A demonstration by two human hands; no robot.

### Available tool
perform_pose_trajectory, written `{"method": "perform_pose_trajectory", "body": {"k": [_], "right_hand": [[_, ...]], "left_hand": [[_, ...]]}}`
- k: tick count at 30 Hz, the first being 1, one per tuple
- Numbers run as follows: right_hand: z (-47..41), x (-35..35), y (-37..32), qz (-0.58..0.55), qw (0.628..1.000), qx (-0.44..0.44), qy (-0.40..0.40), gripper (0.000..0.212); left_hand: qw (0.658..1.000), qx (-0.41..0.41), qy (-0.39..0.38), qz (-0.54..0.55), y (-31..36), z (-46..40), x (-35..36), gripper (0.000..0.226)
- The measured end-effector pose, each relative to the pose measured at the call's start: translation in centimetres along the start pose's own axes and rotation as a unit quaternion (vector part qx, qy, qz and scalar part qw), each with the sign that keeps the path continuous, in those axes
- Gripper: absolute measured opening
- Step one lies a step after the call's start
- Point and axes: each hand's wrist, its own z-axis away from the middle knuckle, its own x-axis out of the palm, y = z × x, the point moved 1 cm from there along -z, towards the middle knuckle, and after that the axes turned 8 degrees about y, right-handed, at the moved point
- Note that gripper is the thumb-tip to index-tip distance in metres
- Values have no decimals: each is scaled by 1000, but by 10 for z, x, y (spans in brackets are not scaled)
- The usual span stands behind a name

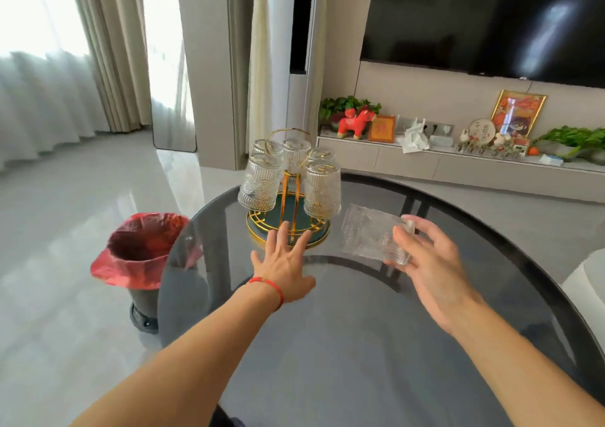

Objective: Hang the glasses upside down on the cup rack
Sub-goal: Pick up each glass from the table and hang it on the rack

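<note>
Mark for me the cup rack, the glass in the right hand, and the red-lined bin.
cup rack (262, 229), head view, on the gold rim of its round base.
glass (365, 234), head view, on its ribbed side wall, left of the fingers.
bin (144, 264), head view, on the red liner's front fold.

Bright daylight pours in from the upper left through the sheer white curtains (42, 76), which are blown out to plain white. The glossy pale grey floor (82, 203) throws back a soft glare, and the dark wall-mounted screen (491, 17) carries a bluish reflection. The clear ribbed glass (370, 233) in the right hand (432, 262) is smeared by motion blur. Straight lines bow toward the edges.
</note>
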Motion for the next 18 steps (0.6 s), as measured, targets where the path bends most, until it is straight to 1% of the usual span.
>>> {"method": "perform_pose_trajectory", "body": {"k": [2, 5, 8, 13, 15, 18], "right_hand": [[-5, 28, -18, 95, 993, -74, 3, 47], [-12, 73, -47, 212, 957, -197, 7, 51], [-19, 111, -73, 273, 920, -280, -1, 57], [-30, 156, -90, 368, 864, -345, 7, 61], [-35, 169, -90, 411, 843, -347, -1, 63], [-45, 184, -85, 451, 825, -340, -6, 64]], "left_hand": [[1000, -2, -23, -18, -7, -2, 6, 89], [1000, 5, 13, -27, -8, -4, 7, 82], [999, 10, 37, -28, -6, -4, 7, 80], [999, 17, 33, -30, -10, -2, 8, 81], [999, 19, 38, -31, -11, -2, 8, 80], [998, 22, 46, -27, -13, -2, 8, 77]]}}
